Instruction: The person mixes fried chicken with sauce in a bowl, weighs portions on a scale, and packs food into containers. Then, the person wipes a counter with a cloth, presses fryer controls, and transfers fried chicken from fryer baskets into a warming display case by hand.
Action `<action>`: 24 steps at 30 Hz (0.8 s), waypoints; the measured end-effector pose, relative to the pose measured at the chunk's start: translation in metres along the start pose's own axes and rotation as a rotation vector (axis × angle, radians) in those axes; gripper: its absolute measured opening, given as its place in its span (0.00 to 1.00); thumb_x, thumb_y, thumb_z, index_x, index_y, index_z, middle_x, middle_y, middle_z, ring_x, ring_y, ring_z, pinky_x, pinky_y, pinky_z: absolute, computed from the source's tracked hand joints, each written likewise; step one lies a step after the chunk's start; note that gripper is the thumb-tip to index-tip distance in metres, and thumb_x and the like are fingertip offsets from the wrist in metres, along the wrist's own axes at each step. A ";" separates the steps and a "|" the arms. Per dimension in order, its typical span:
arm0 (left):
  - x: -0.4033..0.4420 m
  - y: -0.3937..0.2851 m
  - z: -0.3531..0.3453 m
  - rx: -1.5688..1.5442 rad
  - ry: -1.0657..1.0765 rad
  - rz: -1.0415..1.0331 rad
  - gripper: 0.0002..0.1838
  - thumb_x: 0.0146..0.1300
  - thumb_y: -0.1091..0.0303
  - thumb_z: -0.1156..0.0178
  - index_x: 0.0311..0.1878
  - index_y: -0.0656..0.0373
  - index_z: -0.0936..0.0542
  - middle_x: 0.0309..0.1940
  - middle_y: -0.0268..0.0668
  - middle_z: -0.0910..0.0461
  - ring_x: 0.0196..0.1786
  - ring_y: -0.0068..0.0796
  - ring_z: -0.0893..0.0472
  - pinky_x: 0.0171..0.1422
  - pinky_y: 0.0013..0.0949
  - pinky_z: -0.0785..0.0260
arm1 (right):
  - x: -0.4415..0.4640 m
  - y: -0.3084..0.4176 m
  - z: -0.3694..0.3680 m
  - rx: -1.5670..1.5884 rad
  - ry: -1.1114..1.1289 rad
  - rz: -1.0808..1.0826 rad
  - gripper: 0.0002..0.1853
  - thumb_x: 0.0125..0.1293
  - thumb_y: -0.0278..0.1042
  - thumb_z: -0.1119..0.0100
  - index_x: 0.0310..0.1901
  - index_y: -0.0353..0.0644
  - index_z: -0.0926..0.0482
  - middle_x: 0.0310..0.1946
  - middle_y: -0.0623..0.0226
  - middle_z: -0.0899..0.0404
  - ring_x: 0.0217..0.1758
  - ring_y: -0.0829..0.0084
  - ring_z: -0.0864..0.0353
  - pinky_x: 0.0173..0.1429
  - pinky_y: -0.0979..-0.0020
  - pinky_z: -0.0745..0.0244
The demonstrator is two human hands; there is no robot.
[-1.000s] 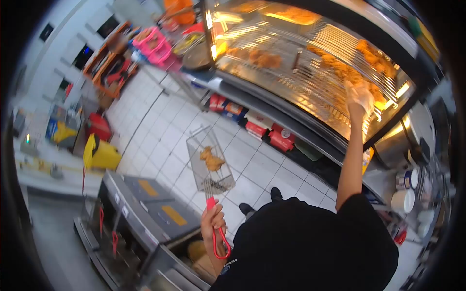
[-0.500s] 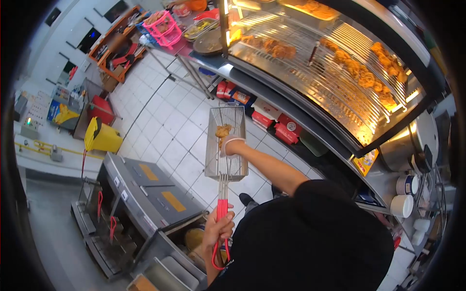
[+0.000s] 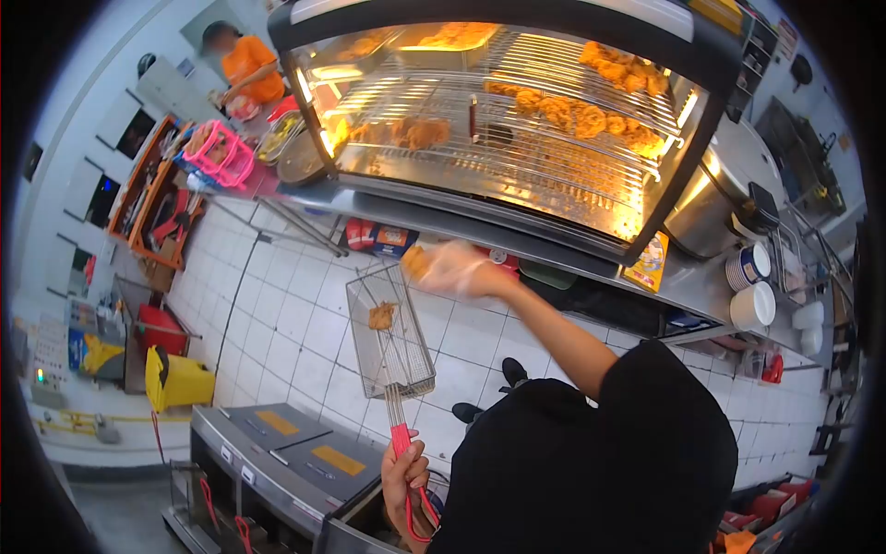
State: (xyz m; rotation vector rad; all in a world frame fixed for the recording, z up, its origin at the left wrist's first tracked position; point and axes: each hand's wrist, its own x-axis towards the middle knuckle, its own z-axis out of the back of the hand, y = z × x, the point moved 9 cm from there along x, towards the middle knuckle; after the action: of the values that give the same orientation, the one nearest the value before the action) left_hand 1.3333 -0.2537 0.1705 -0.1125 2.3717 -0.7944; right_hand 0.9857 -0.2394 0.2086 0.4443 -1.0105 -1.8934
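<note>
Low in the view, my left hand (image 3: 406,471) is wrapped round the red handle of a wire fry basket (image 3: 406,355). One piece of fried chicken (image 3: 381,316) lies inside the basket. My right hand (image 3: 457,270), in a clear plastic glove and blurred by motion, holds another piece of fried chicken (image 3: 415,264) just above the basket's far end. Beyond the hands stands a lit glass warming cabinet (image 3: 517,198), with rows of fried chicken (image 3: 563,113) on its wire racks.
A pink basket (image 3: 221,155) sits on the counter at left, near a person in orange (image 3: 251,72). Metal fryers (image 3: 286,443) stand at lower left, a yellow bin (image 3: 180,380) beyond them. A large pot (image 3: 711,208) and white tubs (image 3: 753,307) are at right.
My right hand has gone from inside the basket up to its far side, lifting a chicken piece. The view has turned toward the cabinet, and the basket now tilts left.
</note>
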 end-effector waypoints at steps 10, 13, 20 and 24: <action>0.028 0.002 -0.005 -0.053 -0.030 0.013 0.12 0.70 0.74 0.49 0.55 0.67 0.31 0.25 0.26 0.41 0.18 0.09 0.46 0.16 0.15 0.50 | -0.154 -0.176 0.313 -0.636 -1.021 -0.414 0.27 0.60 0.56 0.39 0.46 0.37 0.21 0.34 0.52 0.16 0.42 0.55 0.17 0.46 0.59 0.25; 0.030 0.003 -0.009 -0.051 -0.029 0.018 0.12 0.70 0.74 0.49 0.55 0.67 0.31 0.25 0.26 0.41 0.18 0.09 0.46 0.16 0.15 0.51 | -0.140 -0.155 0.313 -0.560 -0.798 -0.667 0.31 0.62 0.61 0.44 0.53 0.39 0.20 0.48 0.50 0.19 0.57 0.52 0.25 0.60 0.57 0.30; 0.023 0.004 -0.024 -0.110 0.016 -0.013 0.14 0.70 0.72 0.47 0.56 0.64 0.31 0.26 0.25 0.40 0.18 0.07 0.46 0.16 0.14 0.52 | -0.131 -0.173 0.320 -1.094 -1.098 -0.542 0.29 0.65 0.58 0.49 0.50 0.36 0.22 0.48 0.47 0.21 0.55 0.50 0.25 0.58 0.55 0.31; 0.018 0.000 -0.030 -0.036 -0.012 -0.013 0.13 0.69 0.72 0.46 0.55 0.63 0.31 0.25 0.24 0.40 0.18 0.07 0.46 0.16 0.14 0.52 | -0.128 -0.098 0.296 -1.096 -1.052 -0.661 0.31 0.66 0.58 0.51 0.51 0.33 0.23 0.46 0.44 0.20 0.50 0.49 0.20 0.52 0.53 0.26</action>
State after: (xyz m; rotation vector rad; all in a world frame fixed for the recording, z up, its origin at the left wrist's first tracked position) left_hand 1.3015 -0.2428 0.1791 -0.1474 2.3765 -0.7558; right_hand 0.8045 0.0316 0.2958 -1.0821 -0.2029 -2.9865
